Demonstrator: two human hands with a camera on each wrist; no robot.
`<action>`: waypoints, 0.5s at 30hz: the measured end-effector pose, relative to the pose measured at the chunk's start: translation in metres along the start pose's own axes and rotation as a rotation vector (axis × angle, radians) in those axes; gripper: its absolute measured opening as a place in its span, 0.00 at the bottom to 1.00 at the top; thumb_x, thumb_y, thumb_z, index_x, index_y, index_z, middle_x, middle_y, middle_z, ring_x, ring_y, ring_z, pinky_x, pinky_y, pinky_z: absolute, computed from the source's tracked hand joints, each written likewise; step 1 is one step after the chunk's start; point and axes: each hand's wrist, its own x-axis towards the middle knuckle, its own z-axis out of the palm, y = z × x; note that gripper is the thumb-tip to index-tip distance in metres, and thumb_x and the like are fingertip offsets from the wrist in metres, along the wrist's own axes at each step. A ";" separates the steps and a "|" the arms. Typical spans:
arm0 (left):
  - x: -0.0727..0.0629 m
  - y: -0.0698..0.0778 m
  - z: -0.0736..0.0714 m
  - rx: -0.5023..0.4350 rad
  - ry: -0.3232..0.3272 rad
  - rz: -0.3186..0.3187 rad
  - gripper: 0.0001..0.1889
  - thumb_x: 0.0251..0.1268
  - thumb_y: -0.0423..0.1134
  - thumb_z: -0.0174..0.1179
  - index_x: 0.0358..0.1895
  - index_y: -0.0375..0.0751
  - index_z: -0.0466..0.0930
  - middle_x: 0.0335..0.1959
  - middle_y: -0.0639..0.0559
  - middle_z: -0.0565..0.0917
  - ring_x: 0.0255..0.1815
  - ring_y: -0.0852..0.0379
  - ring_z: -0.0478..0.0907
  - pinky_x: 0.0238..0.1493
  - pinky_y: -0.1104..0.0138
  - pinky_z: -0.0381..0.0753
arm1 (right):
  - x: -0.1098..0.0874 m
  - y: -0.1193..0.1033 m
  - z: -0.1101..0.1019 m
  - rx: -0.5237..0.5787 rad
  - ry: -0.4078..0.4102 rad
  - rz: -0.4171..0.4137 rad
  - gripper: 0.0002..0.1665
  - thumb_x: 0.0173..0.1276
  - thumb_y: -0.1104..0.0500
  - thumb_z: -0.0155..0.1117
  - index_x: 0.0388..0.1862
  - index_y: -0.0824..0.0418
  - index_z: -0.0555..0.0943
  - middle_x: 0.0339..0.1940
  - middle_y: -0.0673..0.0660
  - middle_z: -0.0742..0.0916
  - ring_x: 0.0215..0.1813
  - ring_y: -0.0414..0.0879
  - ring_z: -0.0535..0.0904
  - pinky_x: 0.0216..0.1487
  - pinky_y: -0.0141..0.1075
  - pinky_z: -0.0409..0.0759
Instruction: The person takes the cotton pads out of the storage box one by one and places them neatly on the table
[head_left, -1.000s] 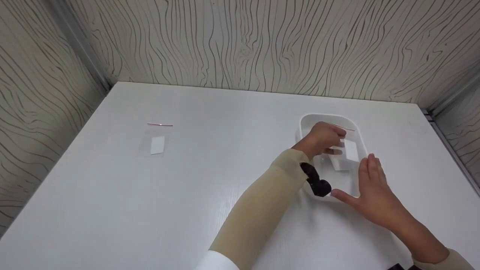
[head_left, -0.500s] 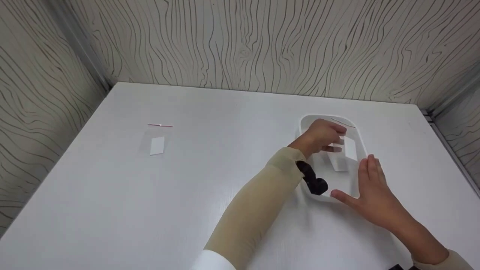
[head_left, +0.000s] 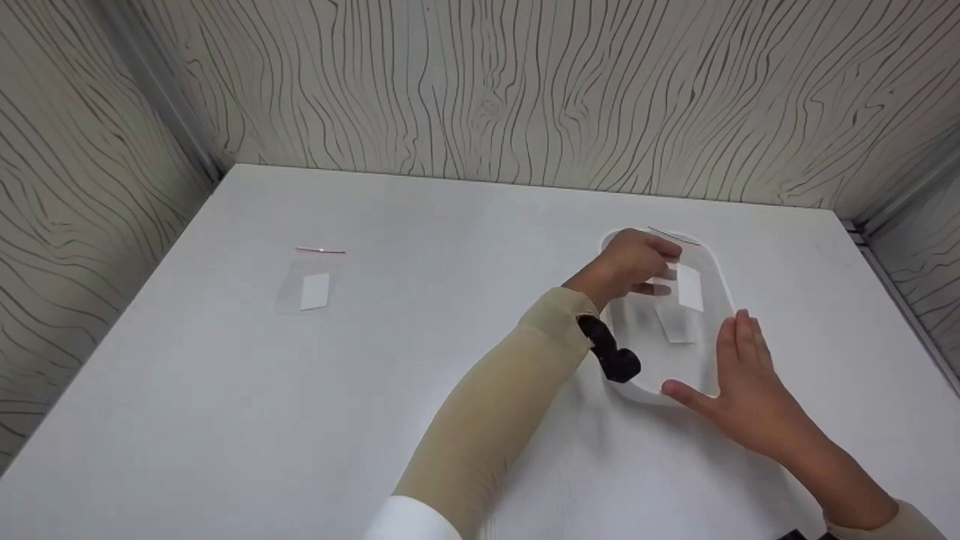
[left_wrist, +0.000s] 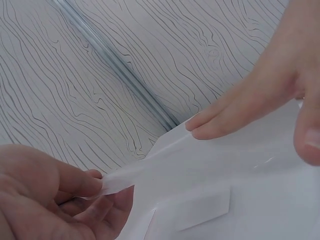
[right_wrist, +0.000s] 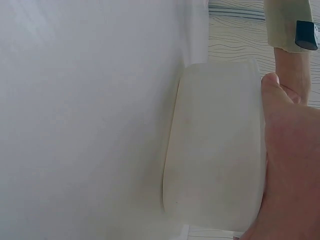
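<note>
My left hand pinches a clear zip bag with a white label and a thin strip along its top. The bag hangs over a white plastic container, its top end near the far rim. In the left wrist view the left fingertips grip the thin film of the bag. Another pale rectangular label shows lower, inside the container. My right hand rests on the container's near right rim, fingers straight and thumb apart. From the right wrist, the container's outer wall stands against that hand.
Another clear zip bag, with a red strip and white label, lies flat on the left of the white table. Wood-patterned panels stand behind the table and at its sides.
My left hand has moved up and slightly left with the bag, lifting its strip to the container's far rim. The right hand and the bag at left have stayed put.
</note>
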 end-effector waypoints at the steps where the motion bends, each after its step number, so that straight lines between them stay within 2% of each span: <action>1: -0.001 0.001 -0.002 -0.002 -0.003 0.000 0.18 0.65 0.18 0.60 0.51 0.39 0.88 0.36 0.55 0.83 0.33 0.61 0.79 0.36 0.68 0.87 | 0.000 0.000 0.000 0.001 -0.001 0.002 0.78 0.65 0.30 0.66 0.76 0.82 0.31 0.78 0.80 0.34 0.79 0.73 0.25 0.73 0.72 0.43; 9: -0.003 0.006 -0.014 -0.030 -0.057 0.013 0.18 0.65 0.19 0.60 0.53 0.38 0.87 0.38 0.55 0.84 0.35 0.59 0.80 0.39 0.67 0.88 | -0.001 0.001 0.000 -0.008 0.002 0.004 0.77 0.65 0.30 0.67 0.76 0.83 0.32 0.78 0.81 0.35 0.78 0.75 0.26 0.72 0.72 0.43; 15: -0.002 0.008 -0.030 -0.068 -0.117 0.041 0.19 0.65 0.19 0.61 0.57 0.37 0.85 0.40 0.55 0.84 0.37 0.59 0.81 0.40 0.67 0.88 | -0.002 0.000 -0.001 -0.013 -0.003 -0.004 0.75 0.66 0.32 0.67 0.75 0.84 0.33 0.78 0.81 0.35 0.79 0.74 0.26 0.74 0.71 0.42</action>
